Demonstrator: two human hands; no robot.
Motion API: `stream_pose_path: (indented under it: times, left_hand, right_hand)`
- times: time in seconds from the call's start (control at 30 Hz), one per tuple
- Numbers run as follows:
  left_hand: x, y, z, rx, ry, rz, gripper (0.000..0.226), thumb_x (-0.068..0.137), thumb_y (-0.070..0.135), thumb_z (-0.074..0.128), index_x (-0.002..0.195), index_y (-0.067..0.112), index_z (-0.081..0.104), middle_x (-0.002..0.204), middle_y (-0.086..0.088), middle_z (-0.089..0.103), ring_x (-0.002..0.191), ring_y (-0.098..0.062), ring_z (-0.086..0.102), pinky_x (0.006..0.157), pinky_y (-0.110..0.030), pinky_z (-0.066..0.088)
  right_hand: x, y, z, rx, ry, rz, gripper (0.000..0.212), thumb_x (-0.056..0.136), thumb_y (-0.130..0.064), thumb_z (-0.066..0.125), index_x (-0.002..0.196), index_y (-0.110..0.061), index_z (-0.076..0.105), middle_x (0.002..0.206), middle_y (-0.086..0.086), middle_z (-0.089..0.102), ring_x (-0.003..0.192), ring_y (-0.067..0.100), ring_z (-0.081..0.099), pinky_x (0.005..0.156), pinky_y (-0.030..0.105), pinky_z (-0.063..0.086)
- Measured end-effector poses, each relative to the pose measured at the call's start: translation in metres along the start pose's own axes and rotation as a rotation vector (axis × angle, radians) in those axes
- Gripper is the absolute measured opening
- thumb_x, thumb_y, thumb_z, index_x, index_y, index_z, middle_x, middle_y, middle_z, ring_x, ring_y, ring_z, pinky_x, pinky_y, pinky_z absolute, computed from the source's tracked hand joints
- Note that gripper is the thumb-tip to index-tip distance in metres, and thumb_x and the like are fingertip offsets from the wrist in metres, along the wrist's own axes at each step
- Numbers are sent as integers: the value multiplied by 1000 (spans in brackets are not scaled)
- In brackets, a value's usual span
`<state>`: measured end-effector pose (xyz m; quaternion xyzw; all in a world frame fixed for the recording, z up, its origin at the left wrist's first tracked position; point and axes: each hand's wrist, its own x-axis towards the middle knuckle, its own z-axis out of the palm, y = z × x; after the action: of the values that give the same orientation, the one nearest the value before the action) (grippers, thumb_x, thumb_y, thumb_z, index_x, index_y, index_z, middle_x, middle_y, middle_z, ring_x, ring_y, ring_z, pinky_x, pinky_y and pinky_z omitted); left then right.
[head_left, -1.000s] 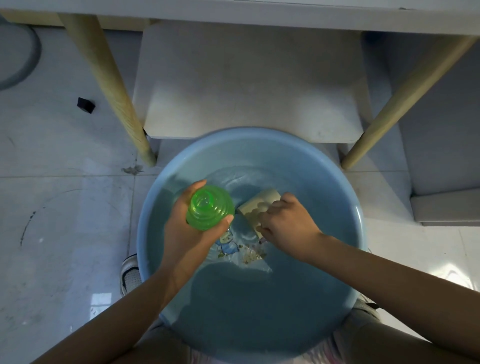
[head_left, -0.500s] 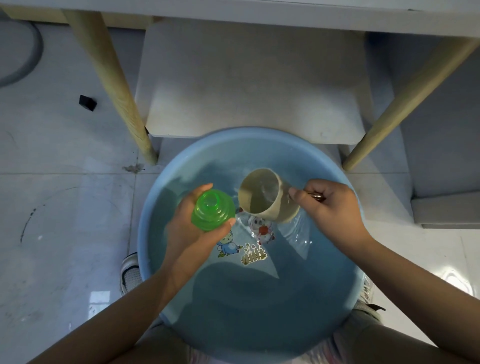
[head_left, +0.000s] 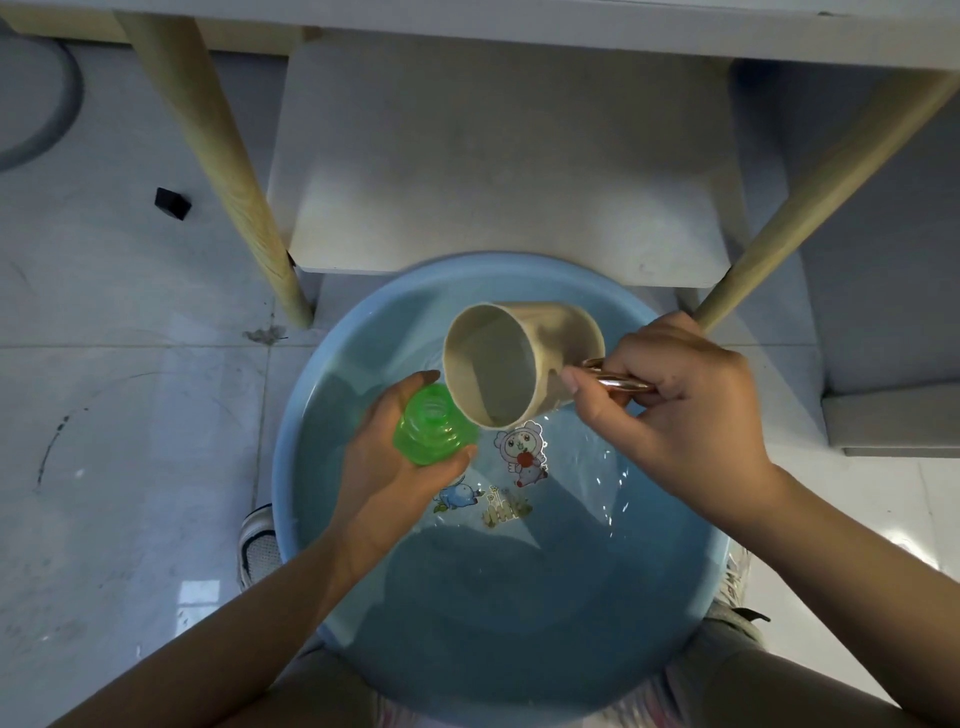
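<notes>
Water transfer seems the aim: the right hand (head_left: 685, 415) pinches the beige cup (head_left: 519, 364) by its metal handle (head_left: 618, 382), mouth tilted toward the green bottle (head_left: 434, 426), which the left hand (head_left: 395, 478) grips upright (neck just beside the cup's rim) over the blue basin (head_left: 311, 415), so spills fall back in.

Pale tiled floor (head_left: 119, 467) carries two wooden legs (head_left: 228, 171), a small black block (head_left: 173, 203), shoes (head_left: 257, 540) and, apparently, the blue basin (head_left: 280, 483) between them.
</notes>
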<state>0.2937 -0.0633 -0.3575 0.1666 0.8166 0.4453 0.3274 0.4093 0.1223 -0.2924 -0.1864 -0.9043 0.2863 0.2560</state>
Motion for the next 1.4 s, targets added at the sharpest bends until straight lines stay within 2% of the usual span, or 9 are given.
stream_pose_path:
  times: [0.13, 0.3, 0.47, 0.7, 0.83, 1.0, 1.17, 1.27, 1.4]
  left_hand:
    - [0, 3, 0, 31, -5, 35, 71, 66, 19, 85, 94, 71, 45, 108, 16, 62, 97, 4, 58, 78, -9, 46]
    - [-1, 5, 1, 52, -9, 58, 62, 66, 19, 84, 96, 59, 48, 106, 19, 61, 95, 8, 56, 73, -1, 41]
    - [0, 6, 2, 39, -12, 54, 60, 66, 19, 84, 95, 56, 48, 106, 20, 60, 96, 12, 54, 72, 1, 39]
    - [1, 2, 3, 34, -12, 45, 60, 66, 20, 84, 111, 43, 54, 110, 14, 62, 97, 8, 57, 75, -1, 41]
    - [0, 3, 2, 37, -8, 48, 61, 66, 20, 85, 97, 56, 48, 107, 17, 61, 96, 9, 56, 73, 1, 39]
    - [1, 2, 3, 55, -11, 48, 59, 66, 21, 84, 104, 52, 50, 108, 17, 62, 96, 7, 57, 74, 0, 40]
    - [0, 4, 3, 61, 2, 63, 62, 66, 18, 85, 99, 53, 47, 103, 23, 59, 92, 14, 55, 73, 2, 38]
    - [-1, 4, 2, 57, 3, 64, 61, 66, 16, 85, 99, 52, 49, 104, 19, 61, 92, 12, 56, 72, 1, 39]
    - [0, 2, 2, 43, 2, 37, 60, 66, 20, 85, 100, 55, 50, 106, 16, 64, 95, 6, 58, 76, -5, 44]
  right_hand:
    - [2, 1, 6, -76, 53, -124, 41, 82, -27, 63, 49, -5, 55, 45, 3, 45, 55, 16, 36, 65, 18, 29]
    - [3, 3, 7, -95, 65, -238, 39, 82, -20, 68, 49, -5, 53, 45, 3, 45, 54, 14, 34, 68, 22, 31]
    - [4, 2, 7, -136, 57, -322, 35, 82, -18, 70, 51, -5, 57, 48, 3, 54, 47, 21, 45, 65, 29, 38]
    - [8, -1, 4, -163, 49, -368, 34, 83, -18, 69, 53, -8, 57, 50, 2, 55, 49, 22, 45, 67, 29, 36]
    - [8, -3, 3, -160, 55, -388, 33, 83, -18, 69, 53, -7, 58, 51, 2, 55, 48, 23, 46, 67, 29, 36]
    - [10, -5, 2, -169, 60, -416, 34, 83, -18, 69, 53, -8, 56, 52, 2, 54, 50, 22, 45, 67, 29, 36]
    - [10, -7, 1, -181, 65, -420, 33, 82, -17, 70, 53, -8, 57, 52, 1, 55, 50, 21, 45, 67, 29, 36]
    - [10, -6, 3, -172, 63, -382, 32, 81, -17, 70, 54, -7, 58, 52, 2, 56, 51, 21, 45, 67, 29, 37]
    - [8, -9, 2, -99, 33, -120, 38, 83, -26, 64, 51, -8, 55, 47, -1, 46, 55, 14, 38, 66, 17, 28]
